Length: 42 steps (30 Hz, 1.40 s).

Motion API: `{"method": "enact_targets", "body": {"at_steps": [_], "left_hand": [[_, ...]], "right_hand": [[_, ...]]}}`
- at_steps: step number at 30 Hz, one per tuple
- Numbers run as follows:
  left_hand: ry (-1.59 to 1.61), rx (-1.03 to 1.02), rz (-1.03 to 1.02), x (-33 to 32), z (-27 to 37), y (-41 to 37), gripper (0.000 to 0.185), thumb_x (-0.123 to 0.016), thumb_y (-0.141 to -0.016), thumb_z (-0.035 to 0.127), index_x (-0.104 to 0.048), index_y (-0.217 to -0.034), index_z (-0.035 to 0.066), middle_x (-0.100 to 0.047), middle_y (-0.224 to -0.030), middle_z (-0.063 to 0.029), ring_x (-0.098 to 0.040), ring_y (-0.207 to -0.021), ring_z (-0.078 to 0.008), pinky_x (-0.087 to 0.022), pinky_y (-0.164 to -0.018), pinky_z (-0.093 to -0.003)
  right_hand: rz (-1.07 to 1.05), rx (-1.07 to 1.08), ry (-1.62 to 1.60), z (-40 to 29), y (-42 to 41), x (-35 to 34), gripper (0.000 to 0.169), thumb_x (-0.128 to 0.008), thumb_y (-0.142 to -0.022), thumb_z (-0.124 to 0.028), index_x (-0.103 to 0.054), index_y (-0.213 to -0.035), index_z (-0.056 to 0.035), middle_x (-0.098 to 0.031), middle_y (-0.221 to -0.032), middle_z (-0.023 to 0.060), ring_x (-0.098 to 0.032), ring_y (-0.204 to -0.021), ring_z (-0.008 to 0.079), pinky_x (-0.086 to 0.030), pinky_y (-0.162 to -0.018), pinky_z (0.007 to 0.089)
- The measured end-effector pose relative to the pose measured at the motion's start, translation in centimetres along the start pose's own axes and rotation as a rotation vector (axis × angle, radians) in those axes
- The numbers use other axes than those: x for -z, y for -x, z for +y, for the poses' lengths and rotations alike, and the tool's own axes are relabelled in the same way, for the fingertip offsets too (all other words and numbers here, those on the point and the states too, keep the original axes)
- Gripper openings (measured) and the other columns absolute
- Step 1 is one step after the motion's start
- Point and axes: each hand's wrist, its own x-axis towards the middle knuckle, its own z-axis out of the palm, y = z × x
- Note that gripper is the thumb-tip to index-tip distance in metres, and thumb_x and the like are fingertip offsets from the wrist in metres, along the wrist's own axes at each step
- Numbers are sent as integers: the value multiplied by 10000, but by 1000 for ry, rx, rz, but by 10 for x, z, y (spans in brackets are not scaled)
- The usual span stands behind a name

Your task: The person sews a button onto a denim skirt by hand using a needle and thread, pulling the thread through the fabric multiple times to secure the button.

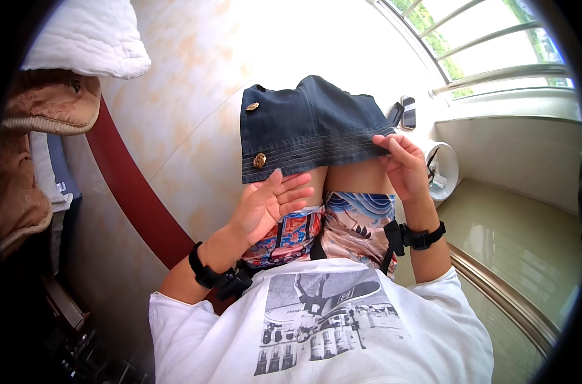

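A dark blue denim garment (315, 125) with gold-coloured metal buttons (259, 161) and rows of stitching along its near edge lies over my knees. My right hand (405, 163) pinches that edge at its right end between thumb and fingers. Just below the left end of the edge, my left hand (276, 201) is palm up with its fingers apart and nothing gripped; its fingertips are close to the cloth. Whether they touch it, I cannot tell. Patterned shorts (358, 216) cover my thighs. The far side of the garment is folded out of sight.
A smartphone (408, 113) and a black object (395, 114) lie beyond the garment at the right. Nearby stands a white bin (447, 173) with litter inside. A barred window (483, 43) is at upper right. At the left are a dark red curved band (132, 192) and piled tan cloth items (55, 103).
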Motion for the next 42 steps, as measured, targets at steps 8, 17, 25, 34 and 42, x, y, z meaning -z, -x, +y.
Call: {"method": "enact_targets", "body": {"at_steps": [8, 17, 25, 34, 42], "left_hand": [[-225, -66, 268, -2, -1, -15, 235, -643, -892, 247, -619, -883, 14, -643, -698, -65, -608, -541, -132, -483, -471, -220], [-254, -200, 130, -18, 9, -8, 328, -594, -919, 314, -610, -908, -14, -650, -744, -94, -637, -594, -170, -510, -485, -249], [-242, -106, 154, 0, 6, -15, 291, -628, -898, 316, -616, -914, 26, -662, -781, -98, -641, -605, -175, -508, -507, -251], [-267, -192, 87, 9, 5, -10, 201, -587, -929, 244, -608, -898, 46, -664, -788, -88, -619, -587, -141, -465, -476, -218], [-216, -93, 88, 9, 9, -9, 380, -455, -982, 300, -537, -1146, -33, -641, -1068, -216, -677, -837, -231, -558, -643, -280]], "right_hand": [[-5, 36, -55, 6, 1, 2, 114, -543, -928, -80, -612, -967, 1, -665, -1020, 151, -618, -959, 176, -475, -819, 292], [10, 53, -58, 7, 4, 4, 120, -541, -929, -81, -611, -966, 9, -666, -1013, 155, -624, -954, 183, -486, -839, 307], [-1, 74, -48, 8, 3, 4, 123, -538, -932, -84, -608, -971, 9, -664, -1021, 151, -631, -938, 180, -494, -815, 293], [-19, -33, 281, -26, 44, 1, 111, -499, -952, -88, -576, -969, -10, -646, -999, 116, -640, -649, 140, -493, -513, 212], [-91, 281, -222, -72, 90, 16, 92, -438, -972, -90, -495, -992, -21, -475, -665, 17, -376, -433, 96, -342, -399, 217]]}}
